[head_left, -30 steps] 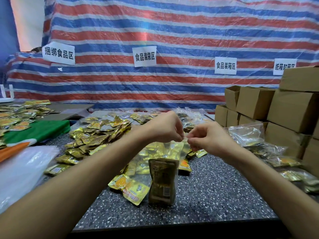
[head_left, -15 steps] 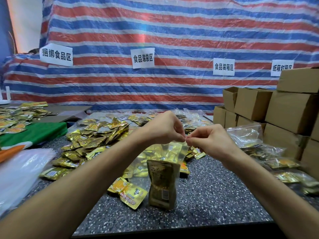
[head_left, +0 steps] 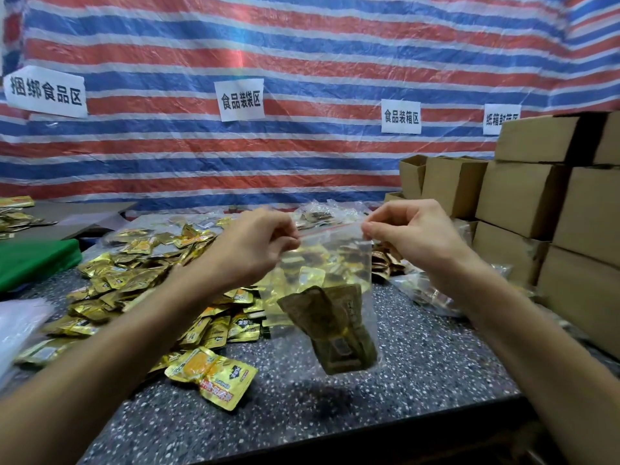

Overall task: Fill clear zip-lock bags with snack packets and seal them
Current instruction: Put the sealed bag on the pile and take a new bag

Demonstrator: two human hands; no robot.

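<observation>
A clear zip-lock bag (head_left: 330,263) with a red zip strip hangs above the speckled table (head_left: 419,364). My left hand (head_left: 255,246) pinches its top left corner and my right hand (head_left: 412,233) pinches its top right corner. The zip edge is stretched straight between them. Inside, at the bottom, lie dark olive snack packets (head_left: 332,330). A heap of gold snack packets (head_left: 134,280) covers the table to the left, and one gold and orange packet (head_left: 211,374) lies nearest the front edge.
Stacked cardboard boxes (head_left: 536,196) stand at the right. Filled clear bags (head_left: 432,297) lie beside them and more bags (head_left: 322,213) at the back. A green cloth (head_left: 30,263) and white plastic (head_left: 16,327) lie at the left. A striped tarpaulin (head_left: 302,62) with paper labels hangs behind.
My hands were pinching close together at the middle of the bag's top; they have slid apart to its two corners, pulling the zip edge straight.
</observation>
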